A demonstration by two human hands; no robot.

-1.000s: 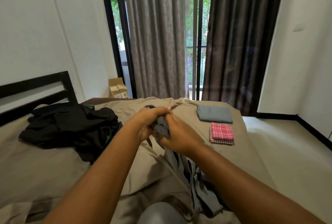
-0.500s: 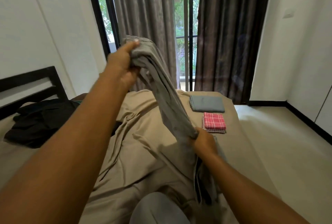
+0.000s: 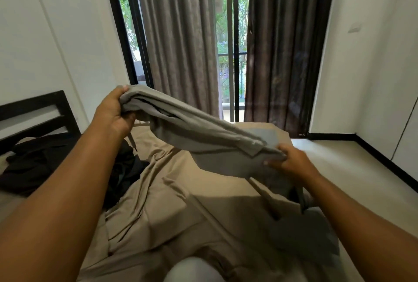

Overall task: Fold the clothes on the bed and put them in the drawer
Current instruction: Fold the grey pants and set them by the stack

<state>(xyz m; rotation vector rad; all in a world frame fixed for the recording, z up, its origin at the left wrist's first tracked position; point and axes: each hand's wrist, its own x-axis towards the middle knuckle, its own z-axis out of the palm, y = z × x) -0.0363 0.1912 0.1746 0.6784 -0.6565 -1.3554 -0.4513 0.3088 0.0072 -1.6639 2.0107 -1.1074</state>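
I hold a grey garment (image 3: 194, 136) stretched out above the bed (image 3: 181, 209). My left hand (image 3: 115, 112) grips its upper left end with a drawstring dangling below. Lower down at the right, my right hand (image 3: 287, 161) pinches the other end. The cloth slopes down from left to right, clear of the tan sheet. A pile of black clothes (image 3: 45, 159) lies unfolded on the bed at the left. A folded blue-grey item (image 3: 267, 135) peeks out behind the held garment; the red checked one is hidden.
A black headboard (image 3: 38, 112) stands at the left against a white wall. Grey curtains (image 3: 181, 44) and a barred glass door are beyond the bed. Pale floor (image 3: 352, 168) runs along the bed's right side. No drawer is in view.
From being bunched between both hands low over the bed, the grey garment was lifted, then spread. My left hand came down from its high point and my right hand swung out to the right.
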